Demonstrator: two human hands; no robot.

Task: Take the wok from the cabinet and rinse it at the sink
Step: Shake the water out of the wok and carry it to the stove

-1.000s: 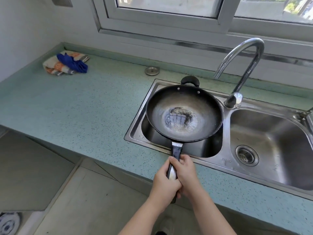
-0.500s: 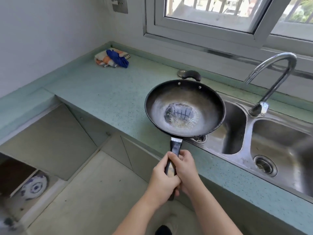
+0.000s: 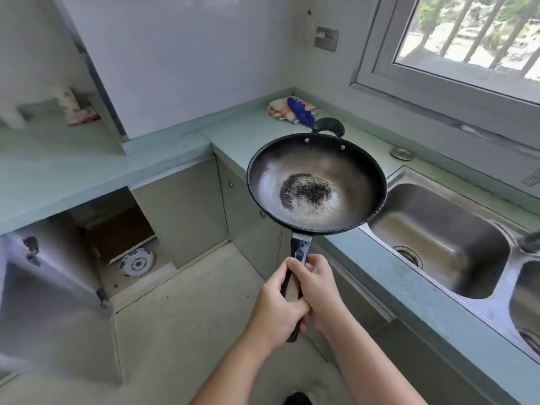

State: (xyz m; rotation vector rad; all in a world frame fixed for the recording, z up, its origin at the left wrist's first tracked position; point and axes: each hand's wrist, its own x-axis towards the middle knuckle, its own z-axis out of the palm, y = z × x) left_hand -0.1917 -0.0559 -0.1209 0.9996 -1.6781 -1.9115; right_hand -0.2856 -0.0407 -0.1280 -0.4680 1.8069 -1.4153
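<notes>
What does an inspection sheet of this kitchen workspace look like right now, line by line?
Surface: green speckled countertop, mostly bare.
Job's things: wok held level in the air left of the sink, dark patch at its centre; lower cabinet stands open.
Clutter: folded cloth in the counter corner; round metal cap near the sink; patterned plate in the cabinet.
Grippers: left hand and right hand both wrapped around the wok handle.
Cables: nothing seen.
Surroundings: window, wall socket.

Pale tiled wall (image 3: 190,54), barred daylit window (image 3: 467,33), teal counter (image 3: 87,159).
</notes>
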